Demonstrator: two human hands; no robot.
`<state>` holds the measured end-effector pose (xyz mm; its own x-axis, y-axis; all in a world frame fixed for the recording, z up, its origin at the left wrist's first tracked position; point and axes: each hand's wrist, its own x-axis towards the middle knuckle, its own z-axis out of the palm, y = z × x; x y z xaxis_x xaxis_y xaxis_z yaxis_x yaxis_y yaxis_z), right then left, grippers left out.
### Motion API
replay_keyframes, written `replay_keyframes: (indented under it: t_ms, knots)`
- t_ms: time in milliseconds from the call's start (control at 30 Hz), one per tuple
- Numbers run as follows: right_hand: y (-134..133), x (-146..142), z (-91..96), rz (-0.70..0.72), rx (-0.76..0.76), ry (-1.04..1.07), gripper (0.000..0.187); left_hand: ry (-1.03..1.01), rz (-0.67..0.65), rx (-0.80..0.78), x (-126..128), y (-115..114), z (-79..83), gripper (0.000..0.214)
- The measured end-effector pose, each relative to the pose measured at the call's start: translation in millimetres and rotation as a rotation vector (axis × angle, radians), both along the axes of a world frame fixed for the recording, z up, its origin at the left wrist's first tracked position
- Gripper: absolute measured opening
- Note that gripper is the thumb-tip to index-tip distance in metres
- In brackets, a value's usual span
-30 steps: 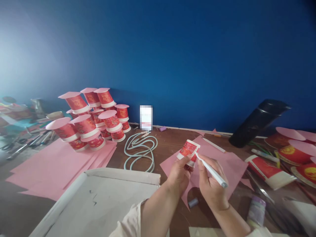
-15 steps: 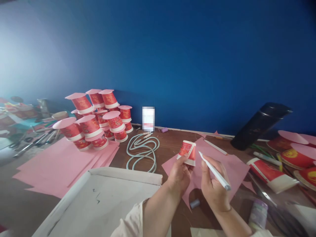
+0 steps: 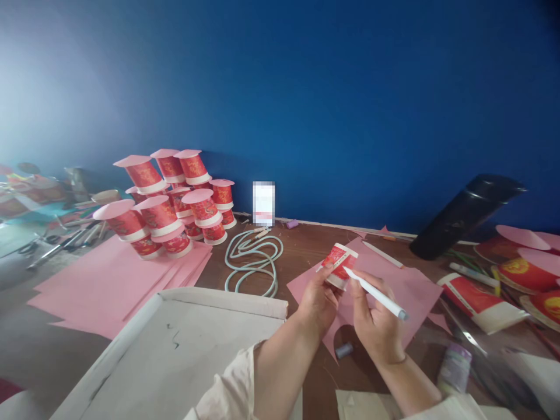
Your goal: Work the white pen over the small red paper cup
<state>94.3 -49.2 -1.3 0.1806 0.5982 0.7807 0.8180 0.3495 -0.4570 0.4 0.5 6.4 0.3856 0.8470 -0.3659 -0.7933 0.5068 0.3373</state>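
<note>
My left hand grips a small red paper cup with white rims, tilted on its side above a pink paper sheet. My right hand pinches a white pen, and the pen's tip touches the cup's side. Both hands hover just over the brown table.
A pile of red cups capped with pink discs stands at the back left on pink sheets. A pale green cord lies coiled mid-table. A white tray sits near me. A black flask, flattened cups and pens lie at the right.
The pen tip, held just off the cup half a second ago, is back against its side. The cup has tilted slightly, and the view has shifted a little.
</note>
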Motion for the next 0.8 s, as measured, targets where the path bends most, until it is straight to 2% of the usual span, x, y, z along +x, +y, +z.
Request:
replay_keyframes:
  t_ms: [333,600,800]
  knots:
    - [2.2,-0.5,4.1,-0.080,0.044,-0.062,0.021,-0.023,0.034,0.004,0.9,-1.3,-0.2,0.020]
    - [1.7,0.1,3.4,-0.061,0.001,-0.047,0.021,-0.010,0.054,-0.037,0.5,-1.2,3.2,0.017]
    - [2.7,1.4,4.8,-0.117,0.082,-0.116,0.022,-0.015,0.048,-0.037,0.3,-1.8,3.7,0.020]
